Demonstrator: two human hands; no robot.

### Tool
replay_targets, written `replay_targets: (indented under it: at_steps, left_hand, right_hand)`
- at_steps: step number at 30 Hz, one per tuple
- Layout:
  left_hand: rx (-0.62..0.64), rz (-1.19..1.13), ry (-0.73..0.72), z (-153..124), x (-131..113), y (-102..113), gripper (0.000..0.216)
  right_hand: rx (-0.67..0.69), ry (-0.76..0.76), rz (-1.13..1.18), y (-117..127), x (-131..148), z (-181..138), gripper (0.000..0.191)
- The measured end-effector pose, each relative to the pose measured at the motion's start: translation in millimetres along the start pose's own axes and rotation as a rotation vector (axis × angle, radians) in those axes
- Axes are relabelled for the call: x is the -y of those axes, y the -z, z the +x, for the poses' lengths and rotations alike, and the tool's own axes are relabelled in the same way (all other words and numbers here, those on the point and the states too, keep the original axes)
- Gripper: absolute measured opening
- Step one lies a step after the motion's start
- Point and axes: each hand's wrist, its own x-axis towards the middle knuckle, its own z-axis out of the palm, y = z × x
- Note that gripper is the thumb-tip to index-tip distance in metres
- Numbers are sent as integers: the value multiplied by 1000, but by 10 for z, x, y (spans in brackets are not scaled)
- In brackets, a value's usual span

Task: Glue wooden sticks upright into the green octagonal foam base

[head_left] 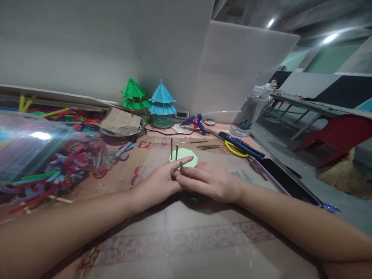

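Observation:
A pale green, many-sided disc is at the middle of the work area, partly hidden behind my hands. Two thin brown sticks stand upright near its left edge. My left hand and my right hand meet at the disc's near edge, fingers closed around a third short brown stick. One finger of the left hand stretches out behind this stick, while the right fingers press in front of it. The fingertips overlap, so the exact contact is hidden. Something dark beneath the right hand cannot be made out.
Behind stand a green paper tower and a blue one, beside a glue gun. Loose brown sticks, yellow-handled scissors and a phone lie rightward. Colourful pipe cleaners heap at left; a bottle stands back right.

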Motion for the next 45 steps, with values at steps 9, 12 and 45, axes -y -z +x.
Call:
replay_targets:
  at_steps: [9, 12, 45]
  left_hand:
    - [45, -126, 37, -7, -25, 6, 97]
    - [71, -101, -33, -8, 31, 15, 75]
    - [-118, 560, -231, 294, 215, 462, 60]
  right_hand:
    - [-78, -4, 24, -2, -24, -42, 33]
    - [-96, -6, -52, 93, -62, -33, 30]
    - [-170, -947, 767, -244, -102, 31, 9]
